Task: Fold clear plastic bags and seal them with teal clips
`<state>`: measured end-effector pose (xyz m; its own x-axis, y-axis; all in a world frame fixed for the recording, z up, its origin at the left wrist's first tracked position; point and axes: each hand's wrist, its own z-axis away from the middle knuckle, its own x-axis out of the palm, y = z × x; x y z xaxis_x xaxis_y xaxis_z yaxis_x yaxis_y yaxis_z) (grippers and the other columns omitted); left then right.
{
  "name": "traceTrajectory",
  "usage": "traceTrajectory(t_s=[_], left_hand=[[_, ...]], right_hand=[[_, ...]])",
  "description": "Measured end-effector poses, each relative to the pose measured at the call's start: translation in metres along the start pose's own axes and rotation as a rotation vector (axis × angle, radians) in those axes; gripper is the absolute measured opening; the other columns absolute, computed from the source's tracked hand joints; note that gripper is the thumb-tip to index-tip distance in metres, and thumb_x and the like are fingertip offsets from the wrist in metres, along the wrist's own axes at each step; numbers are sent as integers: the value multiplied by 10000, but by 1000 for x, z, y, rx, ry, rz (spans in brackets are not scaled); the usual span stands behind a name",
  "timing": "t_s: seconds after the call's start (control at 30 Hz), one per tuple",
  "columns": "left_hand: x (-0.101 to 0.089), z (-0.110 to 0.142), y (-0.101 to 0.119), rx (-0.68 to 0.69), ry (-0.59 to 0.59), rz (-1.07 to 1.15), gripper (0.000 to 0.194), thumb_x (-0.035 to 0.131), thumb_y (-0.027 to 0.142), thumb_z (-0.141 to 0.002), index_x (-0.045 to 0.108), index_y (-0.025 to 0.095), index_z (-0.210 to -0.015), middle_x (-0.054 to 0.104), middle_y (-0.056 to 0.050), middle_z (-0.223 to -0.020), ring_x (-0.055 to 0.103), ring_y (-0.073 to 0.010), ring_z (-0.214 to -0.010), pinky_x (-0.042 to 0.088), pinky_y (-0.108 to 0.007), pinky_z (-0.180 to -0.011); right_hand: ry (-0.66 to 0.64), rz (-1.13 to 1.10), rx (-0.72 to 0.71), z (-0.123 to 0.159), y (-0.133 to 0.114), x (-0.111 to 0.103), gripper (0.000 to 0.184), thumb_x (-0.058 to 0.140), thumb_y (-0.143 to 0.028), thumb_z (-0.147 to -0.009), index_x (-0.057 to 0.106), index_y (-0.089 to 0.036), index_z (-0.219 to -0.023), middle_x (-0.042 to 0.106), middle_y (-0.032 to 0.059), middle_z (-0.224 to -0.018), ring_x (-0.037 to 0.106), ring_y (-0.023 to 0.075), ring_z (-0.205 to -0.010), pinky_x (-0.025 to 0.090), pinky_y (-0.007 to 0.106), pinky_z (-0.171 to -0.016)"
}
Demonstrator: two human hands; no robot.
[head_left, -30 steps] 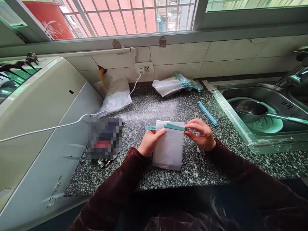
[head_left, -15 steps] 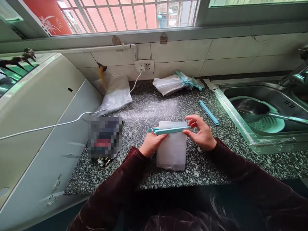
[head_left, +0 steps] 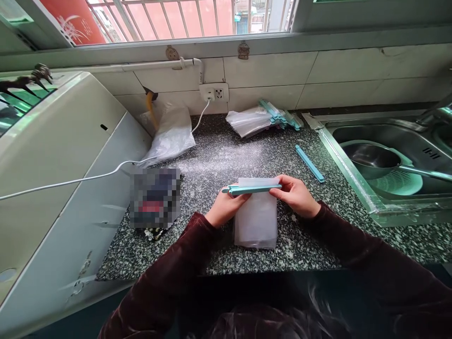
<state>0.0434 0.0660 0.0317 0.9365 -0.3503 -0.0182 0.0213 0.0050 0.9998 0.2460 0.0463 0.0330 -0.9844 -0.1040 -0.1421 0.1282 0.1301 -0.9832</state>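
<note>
A blue sealing clip (head_left: 256, 189) lies across the upper part of a translucent plastic bag (head_left: 256, 221), whose top edge sticks out above it. My left hand (head_left: 228, 205) grips the clip's left end, thumb along the near side. At the right end, my right hand (head_left: 297, 195) pinches the clip between thumb and fingers; its fingertips are partly hidden behind the bag. The bag hangs down in front of me over the speckled counter. Another blue sealing clip (head_left: 310, 163) rests on the counter to the right.
Several bags with blue clips (head_left: 252, 121) lie by the wall. A clear plastic bag (head_left: 173, 136) and a blurred-out package (head_left: 155, 197) are at left, near a white appliance (head_left: 95, 141). A white cable (head_left: 70, 182) crosses there. The sink (head_left: 374, 207) holds a pan and colander.
My right hand's fingers have closed onto the clip's right end, and the clip's two bars now lie together across the bag. The view has shifted slightly.
</note>
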Motion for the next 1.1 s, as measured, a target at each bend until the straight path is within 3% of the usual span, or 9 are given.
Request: traceTrajectory(t_s=[0.33,0.5,0.63,0.9,1.1], left_hand=[[-5,-1,6,-32,-21,152,325,757,407,-598,695,130,-756,689,-56,-763,599,-197,-773,468,-323,-759],[-10,-6,4,62,99,169,342,756,457,-595,665,144,-699,601,9,-599,497,-95,-555,399,-223,-544],[-13,-9,4,123,158,177,321,753,451,-612,684,158,-723,550,36,-535,454,-72,-504,380,-212,-527],[-13,-11,4,142,172,154,304,765,449,-597,692,164,-673,589,19,-584,466,-75,-522,388,-218,-542],[-14,-10,2,158,143,101,278,749,434,-630,710,166,-690,621,-8,-670,493,-88,-575,396,-226,-570]], right_hand=[[58,-4,50,-1,1,-1,264,714,-379,-641,598,-167,-748,594,-11,-688,531,117,-639,454,260,-616],[83,38,72,-2,1,-1,279,704,-403,-640,596,-166,-741,588,-7,-686,522,124,-641,441,266,-619],[80,52,83,-2,2,-2,281,701,-399,-639,596,-162,-749,584,-6,-694,519,124,-648,435,266,-621],[14,163,64,-3,-2,-2,283,654,-412,-673,599,-158,-786,571,2,-697,488,116,-615,395,250,-567],[15,251,25,-4,-6,3,243,633,-387,-679,597,-148,-702,534,-11,-625,445,98,-571,349,233,-528]])
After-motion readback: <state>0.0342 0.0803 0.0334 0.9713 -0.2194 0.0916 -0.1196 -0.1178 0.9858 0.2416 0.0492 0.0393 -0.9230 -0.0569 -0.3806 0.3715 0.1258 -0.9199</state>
